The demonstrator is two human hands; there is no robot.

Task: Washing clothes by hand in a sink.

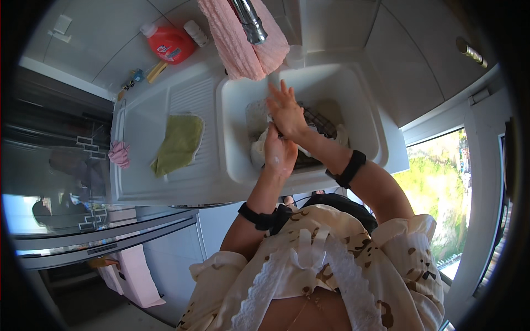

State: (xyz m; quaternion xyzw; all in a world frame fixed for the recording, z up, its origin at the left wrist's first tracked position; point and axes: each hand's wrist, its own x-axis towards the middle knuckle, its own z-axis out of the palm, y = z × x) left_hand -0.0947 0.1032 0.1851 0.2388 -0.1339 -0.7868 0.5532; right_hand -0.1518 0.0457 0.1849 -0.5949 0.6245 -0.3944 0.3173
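Over the white sink basin (pixel 364 127), my hands meet. My right hand (pixel 287 113) is open with its fingers spread and somewhat blurred, and nothing shows in it. Against its heel lies my left hand (pixel 280 153), palm turned up, thumb stretched out. The left fingers are hidden behind the right hand. A whitish smear, like suds, marks the left palm near the wrist. Below them in the basin lie a dark checked cloth (pixel 320 119) and whitish pieces of cloth (pixel 258 150), partly covered by my hands.
A chrome faucet (pixel 253 27) with a pink towel (pixel 234 47) hanging beside it juts over the sink. On the ribbed drainboard (pixel 190 96) lies a green cloth (pixel 179 143). A pink scrunchie (pixel 118 154) sits at its left edge. A red detergent bottle (pixel 171 45) stands behind.
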